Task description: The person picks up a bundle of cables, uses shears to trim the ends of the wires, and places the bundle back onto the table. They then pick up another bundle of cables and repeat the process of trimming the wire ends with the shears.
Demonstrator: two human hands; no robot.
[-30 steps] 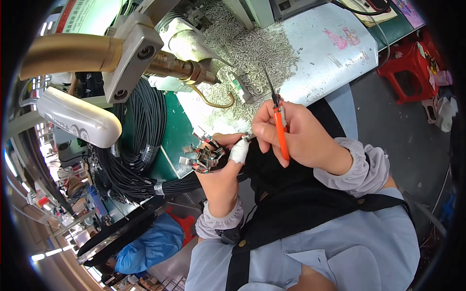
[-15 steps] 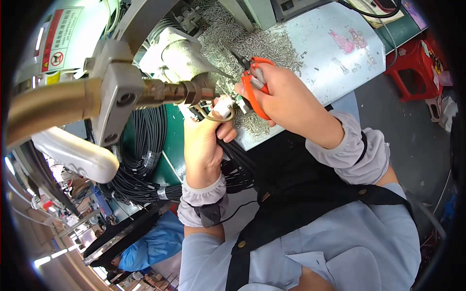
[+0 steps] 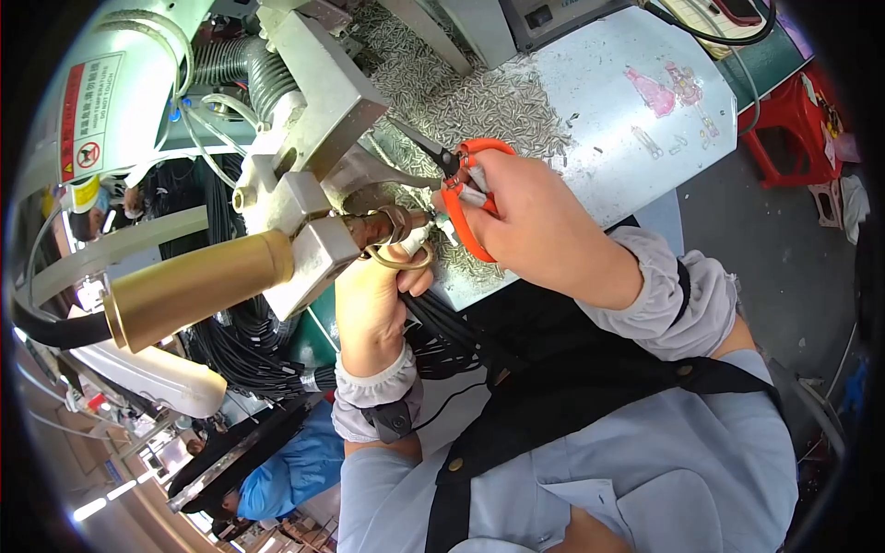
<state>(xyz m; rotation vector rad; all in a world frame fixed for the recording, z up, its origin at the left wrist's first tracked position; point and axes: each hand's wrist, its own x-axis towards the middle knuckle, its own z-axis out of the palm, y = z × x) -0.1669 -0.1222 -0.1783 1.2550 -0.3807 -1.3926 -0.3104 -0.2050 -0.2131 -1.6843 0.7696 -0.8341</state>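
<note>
Workshop light fell on a pale board (image 3: 608, 166) set over a green bench, where someone in a black apron (image 3: 544, 387) was working. Nearest me, their left hand (image 3: 373, 300) was curled in, fingers folded over black cables (image 3: 442, 318) that trailed out beneath it toward the apron; its thumb wore a white wrap (image 3: 417, 242). What the thumb pinched, I couldn't tell, since a bent brass tube (image 3: 406, 264) crossed in front. Just beside it, the right hand (image 3: 525, 198) was half closed around a pair of pliers (image 3: 450, 164), its fingers among the spread orange handles. Their long axis slanted across the board's near part, dark nose aimed away from the person and to the left, handles back toward the palm. Past the nose lay a heap of small metal bits (image 3: 479, 106). Farther off stood a red stool (image 3: 784, 138) on the right.
</note>
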